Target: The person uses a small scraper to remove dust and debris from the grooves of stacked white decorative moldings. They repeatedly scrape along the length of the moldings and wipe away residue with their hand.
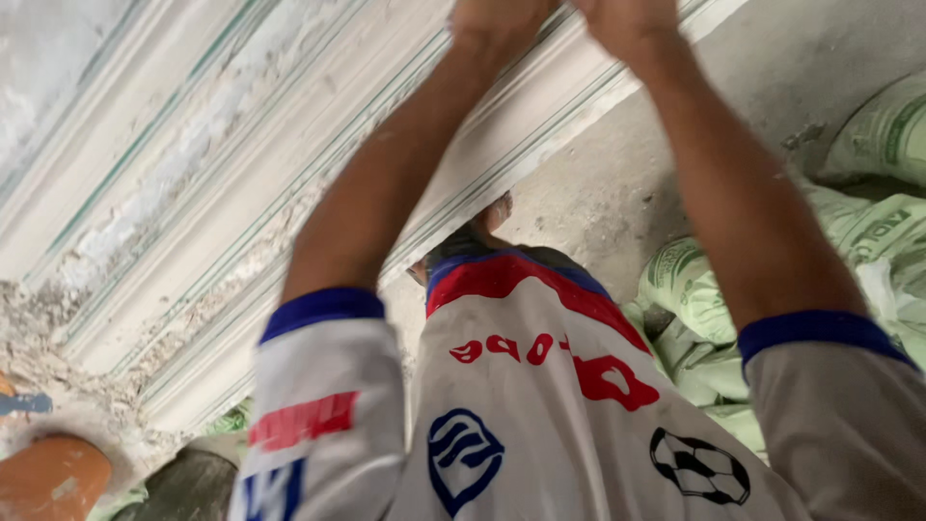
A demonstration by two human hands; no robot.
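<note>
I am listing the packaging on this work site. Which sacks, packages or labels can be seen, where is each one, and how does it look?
Upper sack: right edge, on the grey floor; plump, pale green with darker green print.
Stacked sacks: right of the person's shirt; rounded, pale green with a dark green round mark.
Sack corner: bottom left, under the white moulded strips; small green patch.
No signs or screens.
</note>
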